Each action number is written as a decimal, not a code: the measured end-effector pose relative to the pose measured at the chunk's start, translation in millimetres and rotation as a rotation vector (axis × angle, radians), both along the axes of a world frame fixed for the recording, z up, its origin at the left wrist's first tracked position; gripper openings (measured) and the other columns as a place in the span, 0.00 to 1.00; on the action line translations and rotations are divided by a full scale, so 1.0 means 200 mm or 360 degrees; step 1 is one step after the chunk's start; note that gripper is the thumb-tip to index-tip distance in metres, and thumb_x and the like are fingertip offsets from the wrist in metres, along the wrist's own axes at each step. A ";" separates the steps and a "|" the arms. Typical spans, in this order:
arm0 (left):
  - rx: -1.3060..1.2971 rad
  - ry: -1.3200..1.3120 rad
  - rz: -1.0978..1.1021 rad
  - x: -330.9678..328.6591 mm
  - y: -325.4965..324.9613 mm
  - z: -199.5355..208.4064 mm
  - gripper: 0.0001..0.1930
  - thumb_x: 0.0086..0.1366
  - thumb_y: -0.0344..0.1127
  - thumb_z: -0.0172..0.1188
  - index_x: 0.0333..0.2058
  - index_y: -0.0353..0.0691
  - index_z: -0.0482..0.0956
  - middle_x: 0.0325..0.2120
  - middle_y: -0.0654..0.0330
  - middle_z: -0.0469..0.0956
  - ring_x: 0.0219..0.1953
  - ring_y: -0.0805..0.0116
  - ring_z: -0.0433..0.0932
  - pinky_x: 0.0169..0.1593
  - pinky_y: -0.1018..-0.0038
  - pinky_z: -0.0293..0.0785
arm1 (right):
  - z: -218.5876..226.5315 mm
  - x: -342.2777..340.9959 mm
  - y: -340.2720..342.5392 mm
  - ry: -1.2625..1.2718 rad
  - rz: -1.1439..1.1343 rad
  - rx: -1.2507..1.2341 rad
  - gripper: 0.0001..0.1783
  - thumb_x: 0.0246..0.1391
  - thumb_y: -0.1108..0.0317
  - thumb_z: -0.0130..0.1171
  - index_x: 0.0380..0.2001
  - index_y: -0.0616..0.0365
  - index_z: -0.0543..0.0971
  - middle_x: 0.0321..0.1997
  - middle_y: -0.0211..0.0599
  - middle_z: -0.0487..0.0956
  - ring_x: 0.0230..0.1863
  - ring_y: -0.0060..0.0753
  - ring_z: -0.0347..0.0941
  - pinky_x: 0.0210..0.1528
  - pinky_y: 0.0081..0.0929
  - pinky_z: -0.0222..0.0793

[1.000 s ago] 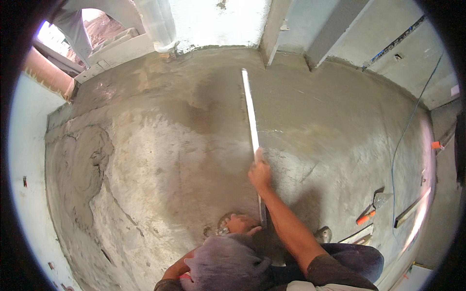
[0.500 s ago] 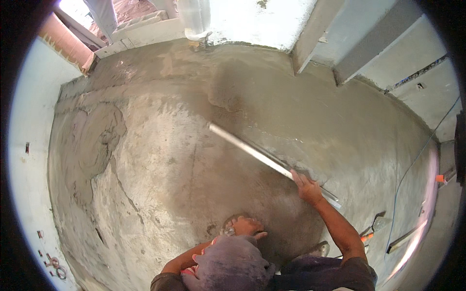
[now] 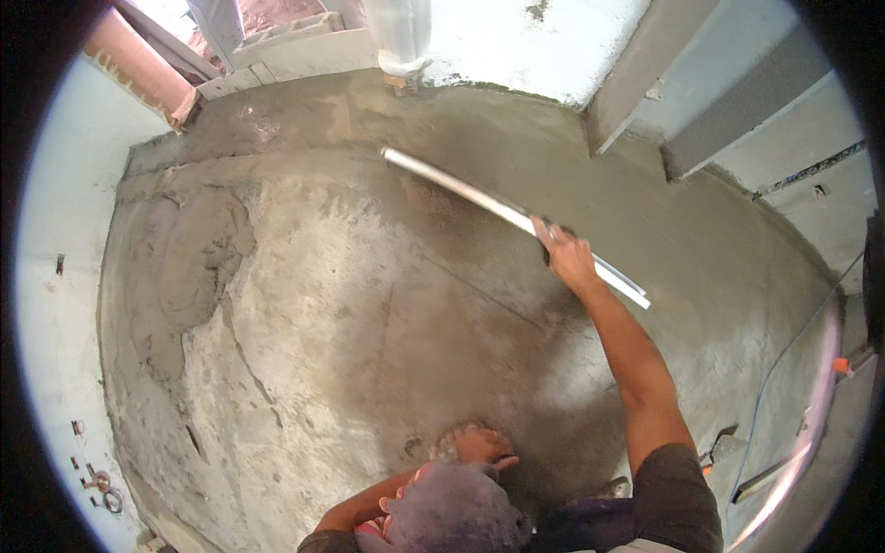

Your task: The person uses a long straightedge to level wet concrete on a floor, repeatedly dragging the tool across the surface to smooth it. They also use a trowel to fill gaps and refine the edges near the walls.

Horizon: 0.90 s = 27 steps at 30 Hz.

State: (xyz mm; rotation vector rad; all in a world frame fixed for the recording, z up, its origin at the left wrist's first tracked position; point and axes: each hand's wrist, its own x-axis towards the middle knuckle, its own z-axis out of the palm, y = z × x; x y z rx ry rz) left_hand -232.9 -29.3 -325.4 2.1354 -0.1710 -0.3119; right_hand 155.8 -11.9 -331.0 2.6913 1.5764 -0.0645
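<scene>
Grasping a metal straightedge (image 3: 461, 191) in the right hand (image 3: 566, 255), bracing low with the left hand (image 3: 481, 445), thumb out and seemingly holding nothing

Held aslant over the damp-looking grey floor (image 3: 710, 249) ahead, cannot tell if touching; gripped off-centre toward the right end, so best to balance pressure along the full length, keep level, draw slowly, and lean lightly to avoid denting

I hold a long, straight, silvery bar (image 3: 456, 189) slantwise across the grey floor (image 3: 313, 304), its left end farther from me; the floor is smooth beyond it, patchy nearer me.
</scene>
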 end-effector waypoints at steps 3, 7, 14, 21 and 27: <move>0.0073 0.0119 -0.0161 0.03 0.04 0.08 0.20 0.64 0.53 0.47 0.36 0.44 0.79 0.33 0.61 0.78 0.40 0.61 0.76 0.42 0.61 0.67 | 0.05 0.07 0.18 -0.0038 -0.0186 0.0119 0.44 0.46 0.76 0.51 0.65 0.36 0.48 0.45 0.43 0.73 0.36 0.47 0.76 0.34 0.46 0.72; -0.0069 0.0085 -0.0081 0.02 0.03 0.04 0.20 0.64 0.53 0.46 0.36 0.43 0.78 0.33 0.60 0.78 0.39 0.61 0.76 0.42 0.61 0.66 | 0.18 -0.03 0.05 0.0049 -0.0259 0.0151 0.45 0.45 0.76 0.53 0.65 0.35 0.49 0.46 0.43 0.73 0.32 0.48 0.77 0.31 0.45 0.73; -0.0024 0.0203 -0.0053 0.05 0.06 0.18 0.21 0.64 0.54 0.46 0.38 0.44 0.78 0.35 0.59 0.77 0.42 0.61 0.74 0.44 0.60 0.65 | 0.05 -0.30 -0.57 0.0048 0.0129 0.0060 0.48 0.42 0.77 0.54 0.65 0.34 0.48 0.49 0.44 0.73 0.36 0.48 0.77 0.34 0.46 0.74; 0.0169 0.0332 -0.0052 0.04 0.02 0.13 0.18 0.60 0.54 0.52 0.36 0.48 0.80 0.38 0.63 0.79 0.43 0.60 0.76 0.46 0.60 0.65 | 0.12 -0.26 -0.07 0.0127 -0.0377 0.0156 0.44 0.42 0.77 0.54 0.64 0.45 0.52 0.45 0.48 0.74 0.33 0.50 0.76 0.33 0.44 0.74; 0.0130 0.0226 -0.0023 0.05 0.01 0.13 0.19 0.63 0.53 0.48 0.37 0.45 0.78 0.36 0.62 0.78 0.43 0.60 0.75 0.47 0.61 0.65 | 0.18 -0.33 -0.12 0.0414 -0.0985 0.0659 0.38 0.44 0.75 0.55 0.61 0.62 0.57 0.40 0.59 0.76 0.35 0.55 0.76 0.38 0.43 0.73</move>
